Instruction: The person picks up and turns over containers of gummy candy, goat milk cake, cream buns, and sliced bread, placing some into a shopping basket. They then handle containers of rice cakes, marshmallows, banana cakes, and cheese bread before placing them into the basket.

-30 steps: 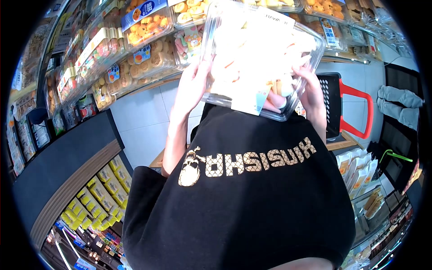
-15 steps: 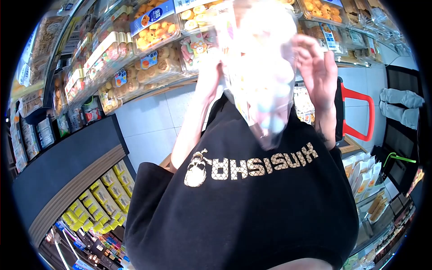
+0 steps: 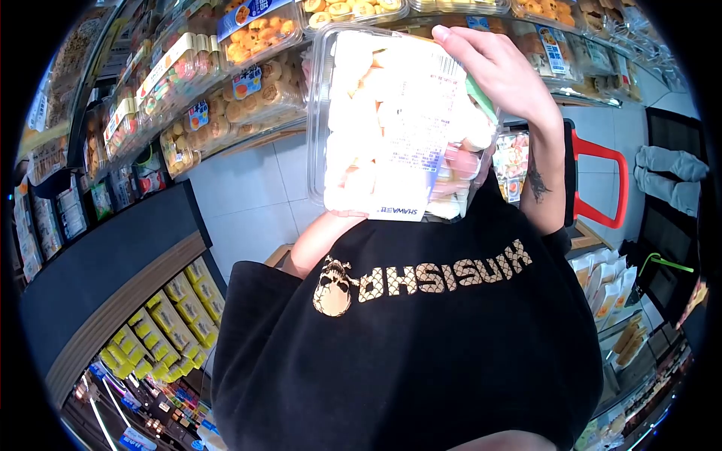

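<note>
A clear plastic food box (image 3: 320, 120) is held up in front of my chest, tilted. Pale, rounded pieces show inside, some of them pinkish; strong glare hides exactly what food they are. A white label with a barcode and blue print wraps across the box, its text upside down to me. My right hand (image 3: 500, 71) grips the upper right edge, with fingers bent over the label. Under the lower left edge is my left hand (image 3: 344, 221), supporting the box; most of its fingers are hidden behind it.
Shelves ahead hold several clear boxes of small baked goods (image 3: 259, 37). A black basket with a red handle (image 3: 620, 179) stands to the right, with packaged food (image 3: 513, 154) beside it. Yellow packets (image 3: 162, 334) fill a rack at lower left. Another person's grey trousers (image 3: 669, 180) show far right.
The box has turned from a narrow, blurred side view to show its broad labelled face. My right hand has closed on its upper edge, and my left hand has moved lower beneath it.
</note>
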